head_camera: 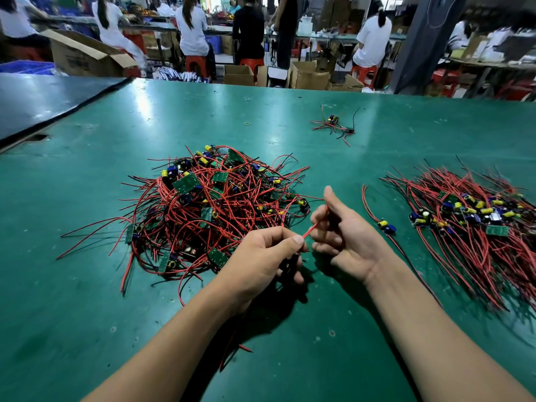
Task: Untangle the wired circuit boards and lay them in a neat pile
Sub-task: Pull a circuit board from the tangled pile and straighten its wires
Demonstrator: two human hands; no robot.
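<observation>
Two hands pull one red wire straight.
The left hand [261, 256] pinches the red wire [314, 226]; the right hand [342, 230] holds its other end, thumb up.

No text can be read: dark print on the cardboard box [76, 62] far beyond the left grip is too blurred.
</observation>
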